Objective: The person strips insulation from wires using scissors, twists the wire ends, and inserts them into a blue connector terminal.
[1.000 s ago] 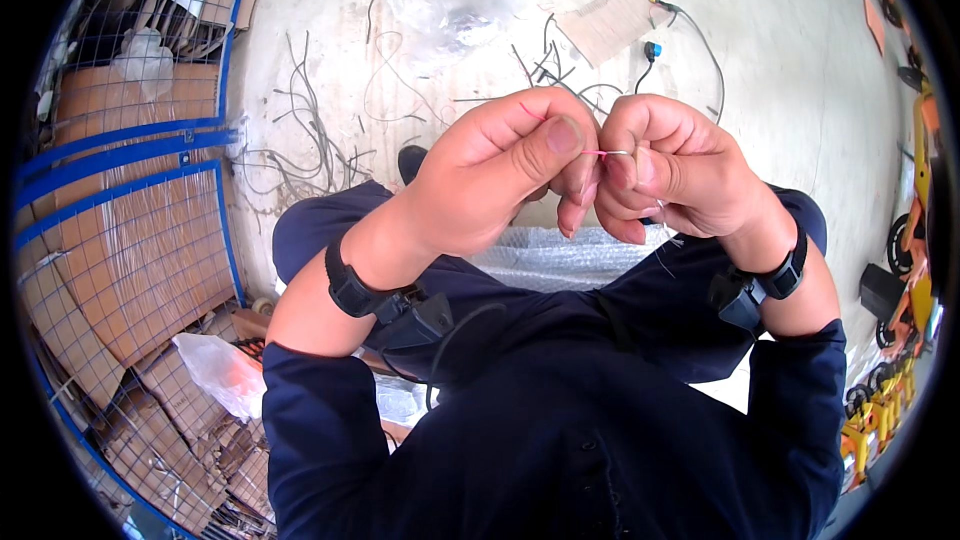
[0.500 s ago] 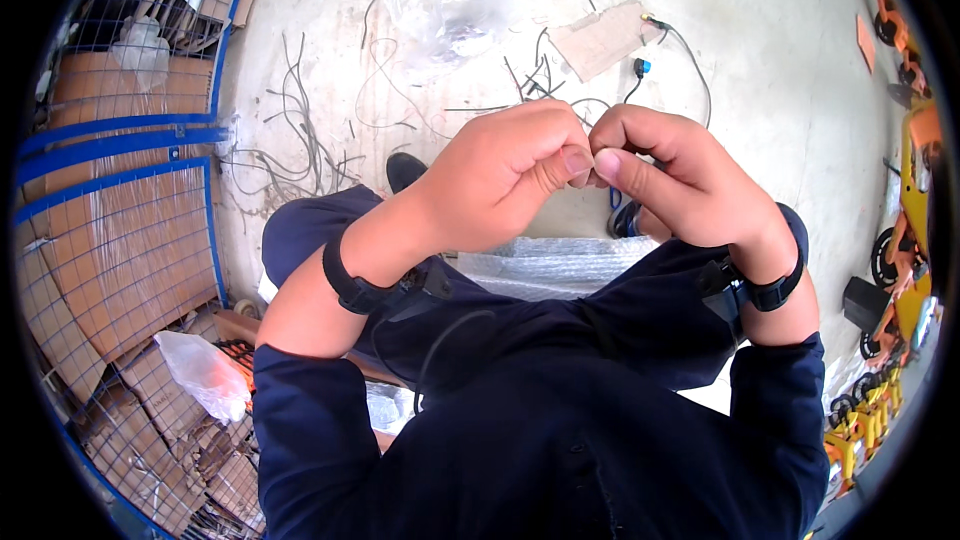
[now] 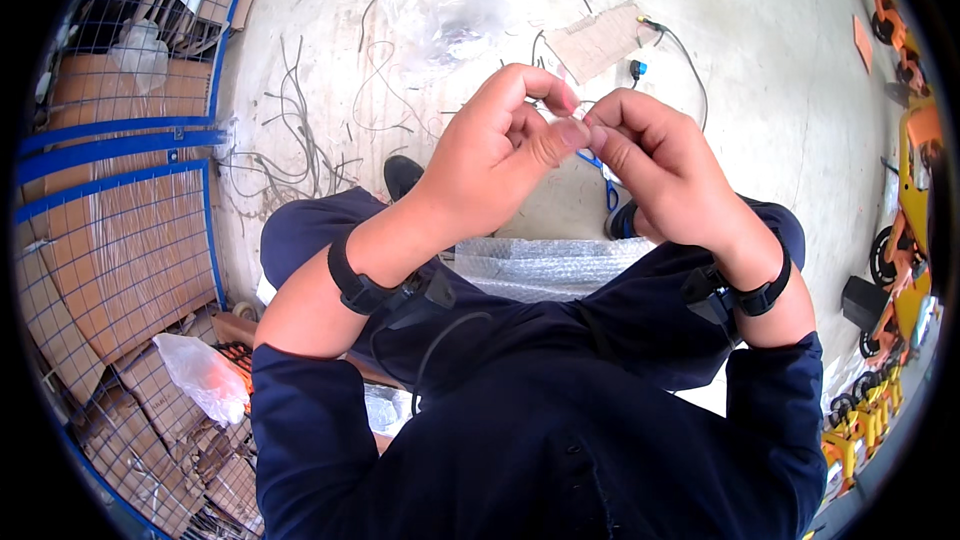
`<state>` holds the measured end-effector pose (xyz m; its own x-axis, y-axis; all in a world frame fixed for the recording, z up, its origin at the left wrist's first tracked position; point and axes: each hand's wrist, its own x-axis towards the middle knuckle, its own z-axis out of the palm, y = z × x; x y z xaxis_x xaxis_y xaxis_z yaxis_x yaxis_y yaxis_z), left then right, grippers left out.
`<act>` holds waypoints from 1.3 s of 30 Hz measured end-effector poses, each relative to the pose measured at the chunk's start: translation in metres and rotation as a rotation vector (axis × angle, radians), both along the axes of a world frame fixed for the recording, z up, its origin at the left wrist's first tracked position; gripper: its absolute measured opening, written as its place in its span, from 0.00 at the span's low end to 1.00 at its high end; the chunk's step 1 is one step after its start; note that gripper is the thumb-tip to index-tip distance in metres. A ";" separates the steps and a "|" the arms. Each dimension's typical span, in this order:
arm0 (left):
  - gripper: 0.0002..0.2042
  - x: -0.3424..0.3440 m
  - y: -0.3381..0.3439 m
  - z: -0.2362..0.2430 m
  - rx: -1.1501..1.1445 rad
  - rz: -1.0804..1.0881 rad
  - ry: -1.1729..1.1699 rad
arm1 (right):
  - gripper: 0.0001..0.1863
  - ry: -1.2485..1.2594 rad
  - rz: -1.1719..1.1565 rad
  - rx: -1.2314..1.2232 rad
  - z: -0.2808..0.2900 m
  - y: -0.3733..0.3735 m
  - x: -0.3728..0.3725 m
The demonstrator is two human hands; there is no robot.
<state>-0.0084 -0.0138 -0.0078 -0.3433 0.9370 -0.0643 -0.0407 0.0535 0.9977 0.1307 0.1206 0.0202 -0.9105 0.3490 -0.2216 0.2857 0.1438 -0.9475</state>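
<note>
My left hand and my right hand meet in front of me, above the floor between my knees. The right thumb and forefinger are pinched together at the left thumb's tip. Whatever small thing they grip is too tiny to make out. On the left hand the forefinger is curled and lifted a little off the thumb. Below and behind the right hand, blue-handled scissors show in part near my shoe. Cut lengths of dark cable lie on the floor beyond the hands, partly hidden by them.
A cardboard piece lies ahead, with a cable with a blue-ended connector near it. Clear plastic bag and loose wires are on the floor. A blue mesh cage of cardboard stands left; yellow-orange equipment lines the right.
The left forefinger has lifted away from its thumb, opening the left hand's curl. Both hands have shifted slightly, and more of the blue-handled scissors shows.
</note>
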 end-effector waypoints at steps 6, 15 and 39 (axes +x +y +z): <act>0.09 -0.008 0.000 -0.001 -0.094 -0.095 0.221 | 0.07 -0.089 -0.039 -0.291 0.003 0.013 0.000; 0.08 -0.011 -0.002 0.004 -0.057 -0.034 0.156 | 0.06 -0.063 0.115 -0.401 -0.008 0.017 0.000; 0.11 -0.012 -0.004 0.012 0.252 0.023 0.947 | 0.05 0.170 -0.054 -0.325 -0.012 -0.004 0.000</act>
<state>-0.0200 -0.0182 0.0045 -0.1675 0.8779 0.4485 0.7843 -0.1570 0.6002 0.1306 0.1167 0.0081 -0.9259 0.3340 -0.1762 0.1197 -0.1830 -0.9758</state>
